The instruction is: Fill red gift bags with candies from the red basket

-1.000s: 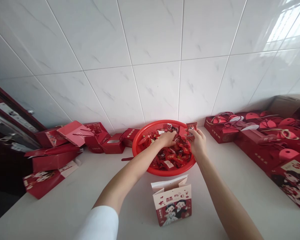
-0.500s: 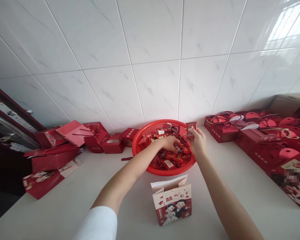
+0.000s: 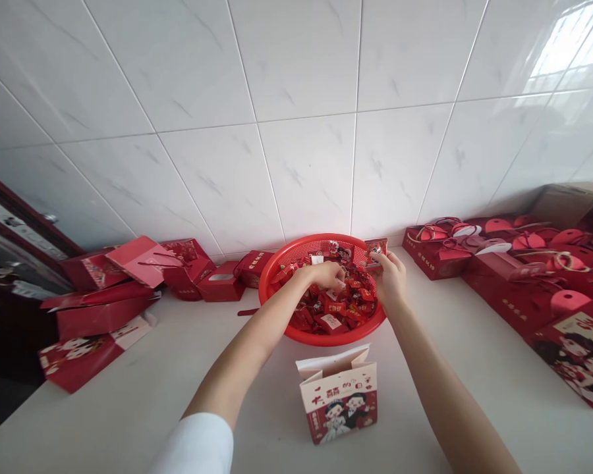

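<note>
A red plastic basket (image 3: 321,340) holds many red-wrapped candies (image 3: 333,322). My left hand (image 3: 327,275) reaches down into it from the left, fingers curled in among the candies. Whatever sits at those fingertips is too small and covered to make out. At the basket's right rim, my right hand (image 3: 391,275) pinches a small red candy packet (image 3: 377,247) between thumb and fingers. In front of the basket stands an upright gift box (image 3: 340,401), its top flaps open, with a cartoon couple printed on it.
Red gift boxes (image 3: 93,316) lie piled at the left, with more small boxes (image 3: 221,282) along the wall. Rows of red boxes with string handles (image 3: 514,289) fill the right side. A cardboard box (image 3: 568,201) stands behind them. White tiles (image 3: 306,171) back the counter (image 3: 257,421).
My left hand has shifted slightly left in the basket, its fingers curled in more. My right hand stays at the rim with its packet. The view has moved a little.
</note>
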{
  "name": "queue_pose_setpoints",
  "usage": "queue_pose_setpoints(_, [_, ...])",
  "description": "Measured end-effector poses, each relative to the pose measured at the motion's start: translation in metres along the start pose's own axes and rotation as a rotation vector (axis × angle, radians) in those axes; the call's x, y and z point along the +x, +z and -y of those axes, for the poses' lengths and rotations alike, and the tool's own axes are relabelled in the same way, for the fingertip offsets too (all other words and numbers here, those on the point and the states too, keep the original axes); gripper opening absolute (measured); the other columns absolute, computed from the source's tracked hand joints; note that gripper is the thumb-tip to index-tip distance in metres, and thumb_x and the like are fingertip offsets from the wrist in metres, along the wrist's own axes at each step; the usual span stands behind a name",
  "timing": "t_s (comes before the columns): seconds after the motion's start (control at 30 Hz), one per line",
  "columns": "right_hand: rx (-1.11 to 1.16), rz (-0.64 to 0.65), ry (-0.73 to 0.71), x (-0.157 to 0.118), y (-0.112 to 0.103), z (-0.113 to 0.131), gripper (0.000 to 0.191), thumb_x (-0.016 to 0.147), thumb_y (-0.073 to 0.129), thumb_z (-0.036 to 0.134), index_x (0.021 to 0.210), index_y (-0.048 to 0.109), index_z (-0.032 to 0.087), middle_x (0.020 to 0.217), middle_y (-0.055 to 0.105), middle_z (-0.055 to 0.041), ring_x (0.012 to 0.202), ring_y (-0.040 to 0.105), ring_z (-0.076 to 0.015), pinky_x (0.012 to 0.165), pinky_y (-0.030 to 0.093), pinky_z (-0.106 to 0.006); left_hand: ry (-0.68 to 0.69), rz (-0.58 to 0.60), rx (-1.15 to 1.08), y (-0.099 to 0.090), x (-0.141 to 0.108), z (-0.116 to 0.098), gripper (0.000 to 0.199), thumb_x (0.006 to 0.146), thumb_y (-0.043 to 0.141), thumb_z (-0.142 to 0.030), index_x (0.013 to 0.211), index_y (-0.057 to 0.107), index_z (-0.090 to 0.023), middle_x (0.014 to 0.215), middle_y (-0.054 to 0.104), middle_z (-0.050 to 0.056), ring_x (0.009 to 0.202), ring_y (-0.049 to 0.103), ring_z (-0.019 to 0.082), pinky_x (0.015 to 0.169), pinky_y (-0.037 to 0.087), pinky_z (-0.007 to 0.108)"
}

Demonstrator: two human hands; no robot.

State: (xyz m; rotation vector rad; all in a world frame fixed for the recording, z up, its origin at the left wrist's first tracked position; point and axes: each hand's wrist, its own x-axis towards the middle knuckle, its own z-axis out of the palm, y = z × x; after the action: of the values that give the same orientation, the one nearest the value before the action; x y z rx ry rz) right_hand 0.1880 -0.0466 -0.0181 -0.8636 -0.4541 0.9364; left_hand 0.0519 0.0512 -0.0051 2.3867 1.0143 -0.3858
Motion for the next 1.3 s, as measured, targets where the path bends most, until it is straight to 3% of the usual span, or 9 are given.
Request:
queue_pose_setpoints(0.33, [-0.002, 0.007, -0.009, 0.001, 0.000, -0.002, 0.025, 0.053, 0.077, 0.027, 0.068, 0.058, 0.021, 0.066, 0.066, 0.0024, 0.052, 0.058, -0.0110, 0.051, 0.048, -0.025, -0.038, 0.029, 0.043, 0.002, -0.003, -0.002, 0.047, 0.064, 0.064, -0.007, 0.108, 0.073, -0.021, 0.106, 0.077, 0.004, 0.088, 0.071, 0.019, 0.066, 0.050, 0.021])
queue_pose_setpoints(0.5, [-0.005, 0.003, -0.007, 0.000, 0.000, -0.001, 0.024, 0.053, 0.077, 0.027, 0.067, 0.059, 0.021, 0.065, 0.066, 0.0023, 0.053, 0.058, -0.0116, 0.051, 0.047, -0.024, -0.010, 0.147, 0.093, 0.004, -0.004, -0.008, 0.050, 0.067, 0.071, -0.017, 0.116, 0.073, -0.027, 0.116, 0.075, 0.001, 0.100, 0.070, 0.021, 0.071, 0.050, 0.022])
queue_pose_setpoints(0.7, [-0.012, 0.006, -0.005, -0.001, 0.001, 0.000, 0.022, 0.052, 0.075, 0.026, 0.066, 0.059, 0.021, 0.065, 0.065, 0.0026, 0.054, 0.057, -0.0114, 0.052, 0.048, -0.025, 0.016, 0.122, 0.119, 0.014, -0.001, -0.014, 0.072, 0.067, 0.077, -0.035, 0.137, 0.060, -0.035, 0.131, 0.069, 0.002, 0.118, 0.063, 0.028, 0.095, 0.048, 0.030])
queue_pose_setpoints(0.9, [-0.031, 0.011, -0.020, -0.001, 0.001, -0.001, 0.024, 0.053, 0.076, 0.028, 0.069, 0.059, 0.021, 0.065, 0.064, 0.0021, 0.053, 0.057, -0.0111, 0.052, 0.048, -0.025, 0.109, 0.166, 0.033, 0.021, -0.002, -0.024, 0.061, 0.062, 0.080, -0.042, 0.120, 0.068, -0.027, 0.121, 0.071, 0.002, 0.109, 0.065, 0.027, 0.087, 0.049, 0.030])
queue_pose_setpoints(1.13, [-0.032, 0.007, -0.004, -0.001, 0.001, 0.001, 0.021, 0.053, 0.075, 0.026, 0.067, 0.060, 0.021, 0.065, 0.065, 0.0022, 0.053, 0.055, -0.0113, 0.048, 0.044, -0.024, 0.298, 0.221, -0.143, 0.026, 0.004, -0.027, 0.029, 0.062, 0.079, -0.032, 0.081, 0.062, -0.020, 0.077, 0.064, -0.004, 0.081, 0.064, 0.019, 0.067, 0.046, 0.026])
queue_pose_setpoints(1.3, [-0.009, 0.004, 0.004, -0.002, 0.002, 0.001, 0.022, 0.052, 0.076, 0.026, 0.067, 0.061, 0.020, 0.063, 0.064, 0.0026, 0.051, 0.055, -0.0101, 0.049, 0.044, -0.023, 0.324, 0.357, -0.177, 0.026, 0.006, -0.028, 0.042, 0.058, 0.079, -0.027, 0.096, 0.064, -0.020, 0.092, 0.067, 0.000, 0.088, 0.065, 0.022, 0.074, 0.051, 0.030])
